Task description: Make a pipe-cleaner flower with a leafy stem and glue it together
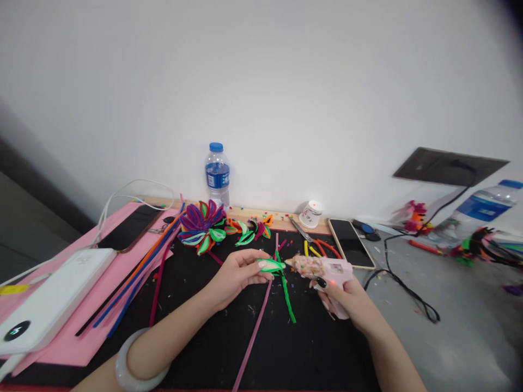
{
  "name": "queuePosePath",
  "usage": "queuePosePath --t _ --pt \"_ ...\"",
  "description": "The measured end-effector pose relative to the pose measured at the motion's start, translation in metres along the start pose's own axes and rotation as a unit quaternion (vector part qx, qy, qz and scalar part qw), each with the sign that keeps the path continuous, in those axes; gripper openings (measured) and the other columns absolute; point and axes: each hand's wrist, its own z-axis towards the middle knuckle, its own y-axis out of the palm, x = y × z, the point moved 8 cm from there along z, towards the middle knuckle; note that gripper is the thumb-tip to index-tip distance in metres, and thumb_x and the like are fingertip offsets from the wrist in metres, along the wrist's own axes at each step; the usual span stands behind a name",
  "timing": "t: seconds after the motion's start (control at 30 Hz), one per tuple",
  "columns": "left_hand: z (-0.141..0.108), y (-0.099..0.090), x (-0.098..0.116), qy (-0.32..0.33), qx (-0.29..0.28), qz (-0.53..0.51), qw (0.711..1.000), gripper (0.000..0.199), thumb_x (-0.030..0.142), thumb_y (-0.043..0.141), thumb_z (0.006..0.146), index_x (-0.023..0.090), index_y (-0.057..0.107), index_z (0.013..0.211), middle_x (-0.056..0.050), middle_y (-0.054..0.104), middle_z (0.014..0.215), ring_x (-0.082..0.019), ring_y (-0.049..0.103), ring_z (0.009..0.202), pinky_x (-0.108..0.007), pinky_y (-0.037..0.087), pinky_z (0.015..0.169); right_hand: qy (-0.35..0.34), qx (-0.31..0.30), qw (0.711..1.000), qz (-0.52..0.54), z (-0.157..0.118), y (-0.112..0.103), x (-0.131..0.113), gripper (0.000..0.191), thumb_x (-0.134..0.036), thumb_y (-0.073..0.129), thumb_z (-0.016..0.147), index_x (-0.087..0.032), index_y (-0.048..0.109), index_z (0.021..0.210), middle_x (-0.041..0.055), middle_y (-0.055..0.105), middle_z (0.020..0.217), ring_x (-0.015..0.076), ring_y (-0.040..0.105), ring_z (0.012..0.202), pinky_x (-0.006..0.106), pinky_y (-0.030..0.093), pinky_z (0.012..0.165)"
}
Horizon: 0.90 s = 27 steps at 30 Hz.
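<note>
Pinched in my left hand (241, 270) is a green and white pipe-cleaner leaf (272, 265), its tip pointing right. My right hand (343, 299) grips a pale pink hot glue gun (339, 270) with a glue-crusted front and a small red light. The gun's nozzle is close to the leaf's tip; whether they touch I cannot tell. Below the leaf, a green pipe cleaner (288, 296) and a long pink pipe cleaner (257, 332) lie on the black mat (322, 354).
Behind my hands are a pipe-cleaner flower (202, 224), loose petals (245, 234), a water bottle (218, 177), a paper cup (311, 214) and scissors (301, 230). A phone (351, 243) and black cable (408, 291) lie right; a white power bank (57, 299) and pipe cleaners (134, 267) left.
</note>
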Motion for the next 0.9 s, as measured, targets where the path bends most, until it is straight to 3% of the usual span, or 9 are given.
queuePosePath --t 0.53,0.7,0.83,0.9 --pt "-0.001 0.0 -0.001 -0.017 -0.004 0.009 1.0 0.027 0.025 0.069 0.067 0.013 0.064 0.09 -0.007 0.068 0.078 -0.014 0.064 0.065 -0.025 0.048 0.066 0.009 -0.014 1.0 0.014 -0.001 0.0 0.0 0.034 -0.047 0.06 0.067 -0.017 0.049 0.079 -0.0062 0.045 0.045 0.0062 0.036 0.034 0.018 0.029 0.033" --pt "0.0 0.001 0.0 -0.016 -0.003 0.012 1.0 0.024 0.025 0.068 0.069 0.013 0.064 0.09 -0.007 0.068 0.079 -0.014 0.064 0.065 -0.025 0.049 0.065 0.01 -0.017 0.999 -0.028 0.004 -0.003 0.001 0.031 -0.045 0.057 0.07 -0.016 0.048 0.066 -0.0035 0.048 0.045 0.0065 0.038 0.035 0.018 0.026 0.035" --pt "-0.001 0.003 0.0 -0.019 -0.007 0.011 1.0 0.023 0.024 0.068 0.069 0.013 0.064 0.089 -0.006 0.068 0.079 -0.013 0.064 0.064 -0.024 0.049 0.065 -0.033 0.065 0.996 -0.053 0.009 -0.024 -0.003 0.029 -0.042 0.051 0.076 -0.016 0.048 0.063 -0.0029 0.045 0.046 0.008 0.037 0.037 0.021 0.028 0.038" --pt "-0.001 0.003 0.0 -0.021 -0.007 0.011 1.0 0.023 0.024 0.068 0.069 0.013 0.064 0.089 -0.006 0.068 0.078 -0.013 0.064 0.064 -0.024 0.049 0.064 -0.076 0.131 0.985 -0.078 0.008 -0.04 -0.011 0.024 -0.04 0.05 0.077 -0.016 0.053 0.08 -0.0015 0.049 0.053 0.0117 0.044 0.045 0.023 0.033 0.043"
